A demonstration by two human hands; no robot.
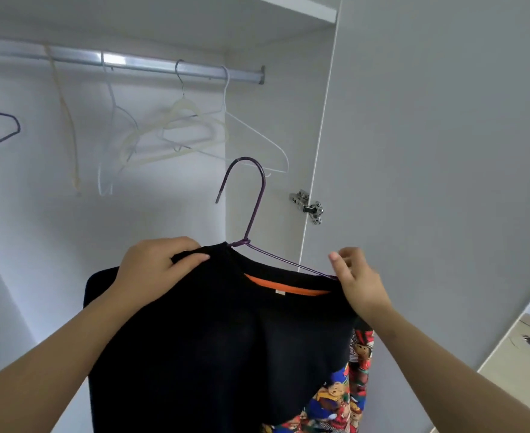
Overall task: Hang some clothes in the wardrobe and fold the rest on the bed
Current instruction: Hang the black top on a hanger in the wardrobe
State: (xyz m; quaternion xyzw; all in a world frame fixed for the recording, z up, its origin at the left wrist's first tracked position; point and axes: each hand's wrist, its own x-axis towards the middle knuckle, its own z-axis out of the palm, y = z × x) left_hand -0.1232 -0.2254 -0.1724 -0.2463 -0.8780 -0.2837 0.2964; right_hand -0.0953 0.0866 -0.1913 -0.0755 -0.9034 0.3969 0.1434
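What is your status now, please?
Left hand grips shirt. Right hand pinches hanger end. Hanger below rail, not hung. Empty hangers on rail.

Head camera faces the wardrobe from close.

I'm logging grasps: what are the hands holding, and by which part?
The left hand grips the black top by its neckline, beside the twisted neck of the purple hanger; the right hand pinches that hanger's right end, at the top's shoulder.

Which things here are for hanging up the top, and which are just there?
For the job: black top with orange neck lining, purple wire hanger, silver wardrobe rail.
Just there: cream plastic hangers, white wire hanger, metal door hinge.
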